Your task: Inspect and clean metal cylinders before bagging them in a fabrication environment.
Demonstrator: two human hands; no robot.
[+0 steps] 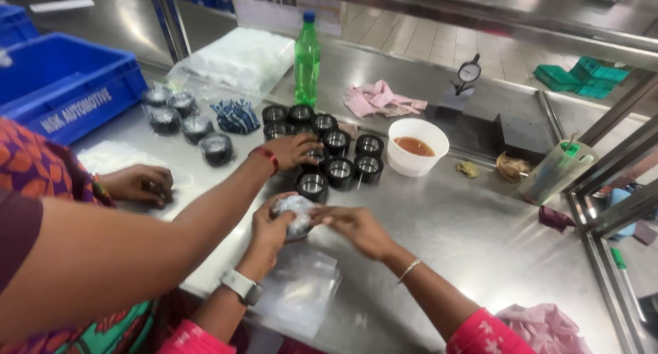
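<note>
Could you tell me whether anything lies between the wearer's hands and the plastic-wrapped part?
Nothing visible does: the left hand and right hand both already touch the plastic-wrapped part. A co-worker's arm reaches past, just behind it.

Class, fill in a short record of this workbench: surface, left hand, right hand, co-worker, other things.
Surface: steel table
Left hand: holds a plastic-wrapped part
Right hand: fingers on the same wrapped part
Co-worker: one hand on the cluster of black rings, the other hand resting on the table
Other things: green bottle, white bowl of brown liquid, blue crate, pink cloth, clear bags
</note>
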